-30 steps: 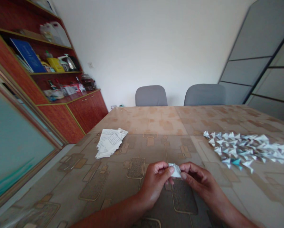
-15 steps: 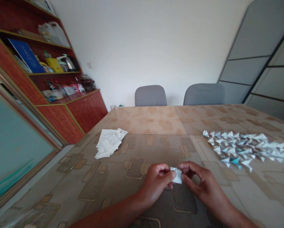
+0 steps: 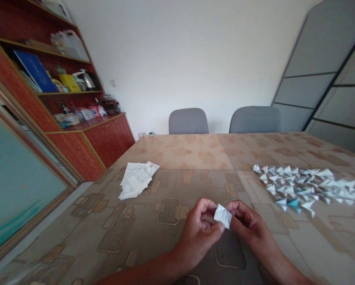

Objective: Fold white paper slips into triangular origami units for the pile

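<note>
A small folded piece of printed paper is held between my two hands, just above the near part of the table. My left hand pinches its lower left edge, the thumb at the bottom corner and the fingers curled behind. On the other side, my right hand grips the paper's right edge between thumb and forefinger. To the left lies a loose stack of printed paper pieces. Over on the right stand many small folded paper figures in rows, mostly white, one teal.
A patterned cloth covers the table. Two grey chairs stand behind its far edge, before a white wall. Red wooden shelves with bottles and a kettle are at the left; a grey panelled cabinet is at the right.
The folded paper has turned in my fingers and now stands tilted, showing a squarer face. My left thumb has shifted to its lower corner. The stack and the figures have stayed put.
</note>
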`<state>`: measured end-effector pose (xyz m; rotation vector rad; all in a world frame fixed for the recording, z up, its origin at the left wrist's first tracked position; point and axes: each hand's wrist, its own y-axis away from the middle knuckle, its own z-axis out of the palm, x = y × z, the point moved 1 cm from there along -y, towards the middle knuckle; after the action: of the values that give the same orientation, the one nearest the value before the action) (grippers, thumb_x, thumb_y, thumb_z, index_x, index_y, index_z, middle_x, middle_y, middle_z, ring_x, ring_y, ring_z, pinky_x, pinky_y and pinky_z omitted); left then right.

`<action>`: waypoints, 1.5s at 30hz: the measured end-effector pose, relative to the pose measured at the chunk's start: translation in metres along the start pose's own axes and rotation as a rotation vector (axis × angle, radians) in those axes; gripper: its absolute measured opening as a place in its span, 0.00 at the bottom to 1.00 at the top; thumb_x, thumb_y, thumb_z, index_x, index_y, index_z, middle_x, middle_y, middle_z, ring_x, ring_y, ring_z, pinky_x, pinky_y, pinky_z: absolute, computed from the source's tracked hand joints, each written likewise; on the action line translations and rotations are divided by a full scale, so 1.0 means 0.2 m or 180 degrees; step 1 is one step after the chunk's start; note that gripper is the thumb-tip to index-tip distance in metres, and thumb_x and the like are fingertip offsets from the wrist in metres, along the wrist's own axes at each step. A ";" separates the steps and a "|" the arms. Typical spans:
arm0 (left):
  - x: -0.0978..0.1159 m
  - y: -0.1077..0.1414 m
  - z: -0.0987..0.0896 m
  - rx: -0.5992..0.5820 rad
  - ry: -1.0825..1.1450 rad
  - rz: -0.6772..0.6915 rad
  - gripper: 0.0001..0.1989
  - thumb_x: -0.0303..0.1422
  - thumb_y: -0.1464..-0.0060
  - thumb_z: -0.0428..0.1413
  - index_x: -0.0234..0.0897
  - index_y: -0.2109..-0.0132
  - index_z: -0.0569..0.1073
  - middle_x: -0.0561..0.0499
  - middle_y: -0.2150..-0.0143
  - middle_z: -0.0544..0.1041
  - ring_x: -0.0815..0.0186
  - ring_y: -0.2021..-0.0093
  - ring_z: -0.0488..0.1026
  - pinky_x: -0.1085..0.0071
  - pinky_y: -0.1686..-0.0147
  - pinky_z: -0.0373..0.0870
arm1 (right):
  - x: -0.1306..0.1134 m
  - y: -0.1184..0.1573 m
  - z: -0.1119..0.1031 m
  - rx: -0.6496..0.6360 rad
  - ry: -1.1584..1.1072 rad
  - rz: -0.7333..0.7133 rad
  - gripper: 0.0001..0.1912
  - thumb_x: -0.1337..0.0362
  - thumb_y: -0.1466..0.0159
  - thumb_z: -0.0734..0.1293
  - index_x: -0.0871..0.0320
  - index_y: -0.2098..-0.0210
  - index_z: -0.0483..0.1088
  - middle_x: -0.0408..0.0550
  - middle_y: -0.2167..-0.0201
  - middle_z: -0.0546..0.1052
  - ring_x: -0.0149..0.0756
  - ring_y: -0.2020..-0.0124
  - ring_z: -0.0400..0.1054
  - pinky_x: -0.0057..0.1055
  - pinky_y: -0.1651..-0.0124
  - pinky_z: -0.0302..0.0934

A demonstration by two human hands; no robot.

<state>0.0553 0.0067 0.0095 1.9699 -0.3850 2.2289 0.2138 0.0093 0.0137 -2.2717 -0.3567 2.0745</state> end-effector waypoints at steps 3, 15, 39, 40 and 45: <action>0.01 0.01 0.00 -0.0072 0.0081 0.0035 0.15 0.25 0.53 0.58 0.37 0.57 0.66 0.47 0.59 0.73 0.62 0.58 0.71 0.69 0.61 0.68 | 0.01 0.01 0.01 -0.0002 -0.0083 0.0040 0.19 0.47 0.41 0.68 0.57 0.68 0.67 0.44 0.75 0.73 0.35 0.73 0.69 0.28 0.70 0.64; -0.03 -0.02 0.02 0.0378 0.0202 -0.0094 0.06 0.30 0.50 0.58 0.34 0.68 0.67 0.53 0.71 0.69 0.69 0.71 0.67 0.73 0.71 0.63 | -0.03 0.05 0.05 0.0126 0.1127 -0.0766 0.03 0.69 0.38 0.62 0.55 0.63 0.64 0.44 0.71 0.75 0.34 0.71 0.71 0.27 0.68 0.64; -0.04 -0.03 0.04 0.0614 0.0313 -0.0023 0.09 0.33 0.51 0.59 0.35 0.70 0.65 0.56 0.75 0.67 0.71 0.75 0.63 0.76 0.75 0.61 | 0.01 0.08 0.07 0.0364 0.2720 -0.1780 0.05 0.70 0.34 0.58 0.54 0.63 0.63 0.46 0.70 0.73 0.39 0.69 0.70 0.31 0.68 0.63; -0.04 -0.03 0.04 0.0613 0.0345 -0.0050 0.09 0.33 0.51 0.58 0.35 0.70 0.65 0.56 0.75 0.67 0.71 0.75 0.63 0.76 0.75 0.61 | 0.01 0.08 0.07 0.0378 0.2707 -0.1759 0.05 0.71 0.35 0.58 0.54 0.63 0.63 0.46 0.69 0.73 0.38 0.69 0.70 0.31 0.68 0.64; -0.04 -0.03 0.05 0.0663 0.0359 -0.0043 0.09 0.32 0.52 0.58 0.36 0.71 0.65 0.56 0.75 0.67 0.72 0.76 0.63 0.76 0.76 0.61 | 0.01 0.08 0.08 0.0332 0.2652 -0.1799 0.06 0.72 0.35 0.58 0.54 0.62 0.62 0.46 0.69 0.73 0.38 0.68 0.71 0.30 0.67 0.65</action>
<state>0.0671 0.0103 0.0026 1.9207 -0.1299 2.4456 0.2008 -0.0071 0.0081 -2.3459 -0.6875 0.7838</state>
